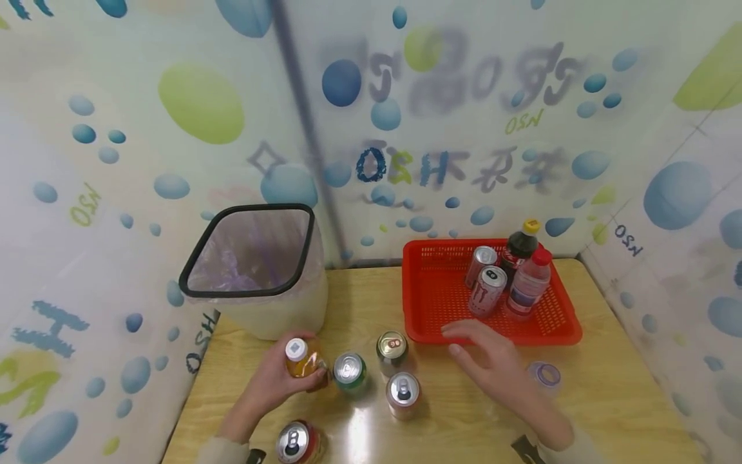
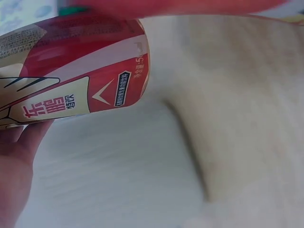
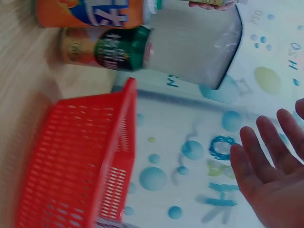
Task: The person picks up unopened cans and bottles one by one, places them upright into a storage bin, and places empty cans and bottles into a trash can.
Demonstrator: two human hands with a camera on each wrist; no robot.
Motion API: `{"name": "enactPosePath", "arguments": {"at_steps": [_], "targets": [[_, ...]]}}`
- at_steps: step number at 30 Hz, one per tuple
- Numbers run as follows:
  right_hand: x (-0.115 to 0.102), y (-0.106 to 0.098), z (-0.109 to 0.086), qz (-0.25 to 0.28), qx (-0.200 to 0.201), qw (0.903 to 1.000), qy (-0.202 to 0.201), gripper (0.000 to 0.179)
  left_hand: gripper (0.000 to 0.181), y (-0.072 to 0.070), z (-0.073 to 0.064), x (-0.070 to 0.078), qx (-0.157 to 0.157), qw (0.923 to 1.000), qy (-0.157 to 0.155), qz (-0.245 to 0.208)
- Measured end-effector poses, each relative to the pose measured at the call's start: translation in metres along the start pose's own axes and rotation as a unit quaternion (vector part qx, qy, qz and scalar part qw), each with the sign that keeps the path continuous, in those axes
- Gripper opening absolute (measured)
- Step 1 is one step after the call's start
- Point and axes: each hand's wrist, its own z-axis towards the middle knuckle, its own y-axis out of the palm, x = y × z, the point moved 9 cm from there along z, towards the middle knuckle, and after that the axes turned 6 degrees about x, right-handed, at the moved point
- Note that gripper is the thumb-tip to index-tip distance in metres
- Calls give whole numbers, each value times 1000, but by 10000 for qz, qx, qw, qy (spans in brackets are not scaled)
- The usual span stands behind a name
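My left hand (image 1: 277, 379) grips a drink bottle (image 1: 304, 362) with a white cap and amber contents, in front of the bin. Its red and yellow label (image 2: 71, 71) fills the upper left of the left wrist view, its base showing above the tabletop. Right of it stand a green can (image 1: 350, 372), a dark can (image 1: 391, 348) and an orange can (image 3: 90, 12). A red and gold can (image 1: 298, 442) is nearest me, by the left wrist. My right hand (image 1: 493, 364), fingers extended and holding nothing, hovers at the front edge of the red basket (image 1: 429, 325).
A black-rimmed bin (image 1: 272, 316) with a clear liner stands at the back left. Inside the basket are two cans (image 1: 487, 290), a dark cola bottle (image 1: 520, 248) and a red-capped clear bottle (image 1: 529, 283). A clear container (image 1: 546, 374) with a purplish ring stands beyond my right wrist.
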Motion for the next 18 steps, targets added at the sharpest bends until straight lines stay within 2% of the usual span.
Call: {"name": "enactPosePath", "arguments": {"at_steps": [4, 11, 14, 18], "targets": [[-12, -20, -1, -82, 17, 10000, 15, 38, 57, -9, 7, 26, 11, 9996, 292, 47], [-24, -66, -3, -134, 305, 9994, 56, 45, 62, -24, 20, 64, 373, 9933, 784, 762], [-23, -88, -4, -336, 486, 9983, 18, 46, 63, -22, 25, 77, 446, 9895, 964, 985], [-9, -115, -6, -770, 734, 9937, 343, 39, 63, -13, 32, 94, 400, 9900, 1143, 724]]}}
